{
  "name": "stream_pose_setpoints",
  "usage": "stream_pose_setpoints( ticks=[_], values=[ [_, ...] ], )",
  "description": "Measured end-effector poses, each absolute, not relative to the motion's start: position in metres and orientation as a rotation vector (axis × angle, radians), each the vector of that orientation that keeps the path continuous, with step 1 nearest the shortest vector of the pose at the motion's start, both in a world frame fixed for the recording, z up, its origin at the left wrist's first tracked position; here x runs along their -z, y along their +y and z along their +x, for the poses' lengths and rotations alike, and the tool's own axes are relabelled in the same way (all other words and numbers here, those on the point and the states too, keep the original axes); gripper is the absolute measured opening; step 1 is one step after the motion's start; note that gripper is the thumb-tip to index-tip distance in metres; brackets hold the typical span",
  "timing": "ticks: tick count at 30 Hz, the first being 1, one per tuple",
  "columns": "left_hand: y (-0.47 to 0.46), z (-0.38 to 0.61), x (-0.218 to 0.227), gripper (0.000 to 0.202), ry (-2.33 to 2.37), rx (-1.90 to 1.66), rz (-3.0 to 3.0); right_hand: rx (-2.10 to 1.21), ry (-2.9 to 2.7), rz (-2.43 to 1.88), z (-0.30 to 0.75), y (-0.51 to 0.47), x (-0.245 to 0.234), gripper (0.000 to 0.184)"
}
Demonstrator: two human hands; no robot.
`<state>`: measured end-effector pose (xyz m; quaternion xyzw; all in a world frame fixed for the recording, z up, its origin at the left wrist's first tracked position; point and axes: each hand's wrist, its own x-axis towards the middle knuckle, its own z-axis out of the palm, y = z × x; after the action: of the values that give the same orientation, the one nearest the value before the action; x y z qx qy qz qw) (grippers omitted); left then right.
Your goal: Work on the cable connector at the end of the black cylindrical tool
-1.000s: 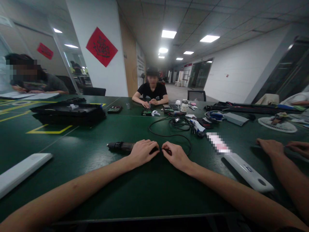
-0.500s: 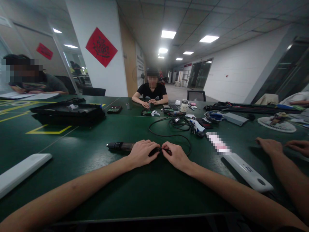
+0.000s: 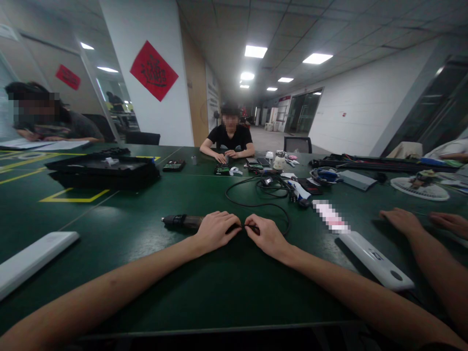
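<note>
An electric screwdriver (image 3: 183, 222) with a dark front and a smoky, see-through body lies on its side, its tip facing left. My left hand (image 3: 218, 230) is closed over its rear end, which the fingers hide. Close by on the right, my right hand (image 3: 266, 236) pinches the black cable (image 3: 288, 222) where it meets the screwdriver's back. The fingertips of both hands nearly meet, and the joint between cable and tool is mostly covered. From my right hand the cable loops back to a coil in the middle of the table.
White long devices lie left (image 3: 38, 261) and right (image 3: 376, 258) on the green table (image 3: 226, 302). A black tray (image 3: 102, 170) stands at the back left. Tools and circuit boards lie across the middle. A co-worker's hands (image 3: 404, 222) rest at the right; another person (image 3: 228, 139) sits opposite.
My left fingertips have shifted slightly at the cable joint; both hands otherwise keep their place. The co-worker's hands at the right have moved a little to the left.
</note>
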<state>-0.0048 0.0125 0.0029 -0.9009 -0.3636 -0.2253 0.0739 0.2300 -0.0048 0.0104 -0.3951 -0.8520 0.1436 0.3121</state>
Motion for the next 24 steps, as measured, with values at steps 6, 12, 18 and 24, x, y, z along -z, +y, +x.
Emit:
stream_pose_setpoints(
  ticks=[6,12,18,24],
  values=[
    [0.01,-0.0045,-0.0054,0.019,-1.082,0.669,-2.704,-0.378,-2.229,-1.055,0.2289,-0.0054,-0.0097,0.011],
    [0.0124,-0.0041,-0.0027,0.019,-1.108,0.668,-2.687,-0.375,-2.236,-1.053,0.2288,-0.0061,-0.0113,0.01],
    [0.0107,-0.0039,-0.0045,0.018,-1.062,0.678,-2.704,-0.387,-2.236,-1.061,0.2293,-0.0073,-0.0138,0.01],
    [0.0114,-0.0036,-0.0039,0.019,-1.116,0.677,-2.679,-0.38,-2.231,-1.064,0.2289,-0.0076,-0.014,0.01]
  ],
)
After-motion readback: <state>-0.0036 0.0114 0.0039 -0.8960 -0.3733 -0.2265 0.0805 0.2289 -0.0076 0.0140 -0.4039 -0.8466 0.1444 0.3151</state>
